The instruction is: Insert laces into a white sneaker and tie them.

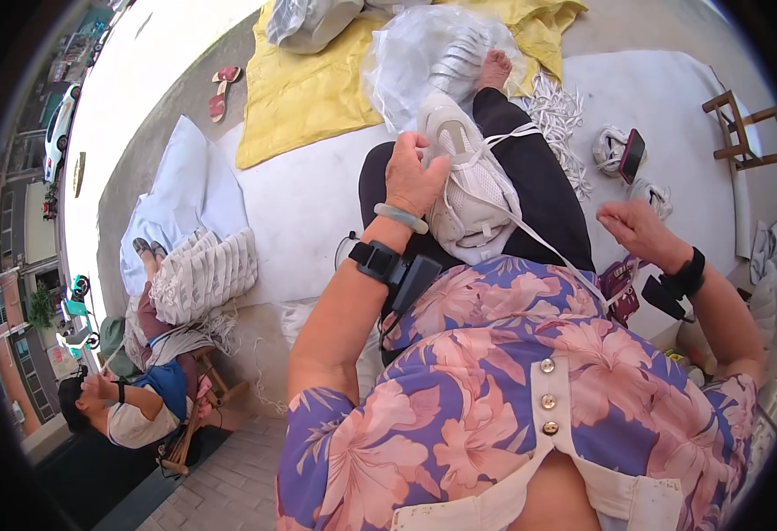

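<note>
A white sneaker (468, 186) rests on my lap over black trousers. My left hand (413, 177) grips its side near the heel and holds it steady. A white shoelace (530, 230) runs from the shoe's eyelets out to the right. My right hand (638, 228) pinches that lace and pulls it taut, away from the shoe. Both wrists wear black bands with small devices; the left also has a pale green bangle. My bare foot (495, 69) shows beyond the shoe.
A clear plastic bag (424, 53) of white shoes lies ahead on a yellow sheet (309, 88). Loose white laces (558, 115) sit right of my leg. A wooden stool (742, 133) stands far right. Another person (131, 407) sits at lower left beside stacked white shoes (201, 274).
</note>
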A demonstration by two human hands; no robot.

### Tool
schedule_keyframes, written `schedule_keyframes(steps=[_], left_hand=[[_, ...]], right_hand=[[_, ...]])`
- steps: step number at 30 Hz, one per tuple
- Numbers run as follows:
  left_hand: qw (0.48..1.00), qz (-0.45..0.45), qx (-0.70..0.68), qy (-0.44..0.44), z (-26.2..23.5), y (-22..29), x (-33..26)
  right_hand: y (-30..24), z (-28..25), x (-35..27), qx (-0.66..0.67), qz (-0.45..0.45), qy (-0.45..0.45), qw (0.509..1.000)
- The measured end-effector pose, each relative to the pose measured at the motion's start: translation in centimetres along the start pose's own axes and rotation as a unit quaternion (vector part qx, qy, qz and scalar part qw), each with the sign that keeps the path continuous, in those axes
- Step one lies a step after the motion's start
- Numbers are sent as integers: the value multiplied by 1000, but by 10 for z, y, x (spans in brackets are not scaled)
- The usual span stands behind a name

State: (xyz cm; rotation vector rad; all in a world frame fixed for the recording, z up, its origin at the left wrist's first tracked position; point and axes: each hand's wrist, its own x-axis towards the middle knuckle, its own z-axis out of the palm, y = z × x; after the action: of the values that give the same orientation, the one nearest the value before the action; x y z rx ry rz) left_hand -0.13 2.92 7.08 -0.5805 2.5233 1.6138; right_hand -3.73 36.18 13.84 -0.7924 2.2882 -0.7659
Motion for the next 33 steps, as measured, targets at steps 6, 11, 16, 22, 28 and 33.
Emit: schedule_keyframes(steps=[6, 11, 16, 22, 28, 33], left_hand=[[979, 60, 189, 57, 16, 5, -1], [982, -23, 189, -14, 19, 9, 2], [981, -26, 190, -29, 19, 9, 0], [973, -12, 225, -52, 20, 16, -1], [955, -16, 294, -27, 26, 29, -2], [965, -23, 262, -16, 33, 27, -2]], right_hand=[[-27, 50, 110, 90, -102, 80, 988], [-22, 66, 144, 61, -164, 44, 984], [-15, 55, 147, 87, -122, -83, 985], [-24, 47, 140, 5, -136, -78, 988], [-49, 74, 130, -219, -110, 64, 967], [-38, 73, 133, -172, -111, 119, 972]])
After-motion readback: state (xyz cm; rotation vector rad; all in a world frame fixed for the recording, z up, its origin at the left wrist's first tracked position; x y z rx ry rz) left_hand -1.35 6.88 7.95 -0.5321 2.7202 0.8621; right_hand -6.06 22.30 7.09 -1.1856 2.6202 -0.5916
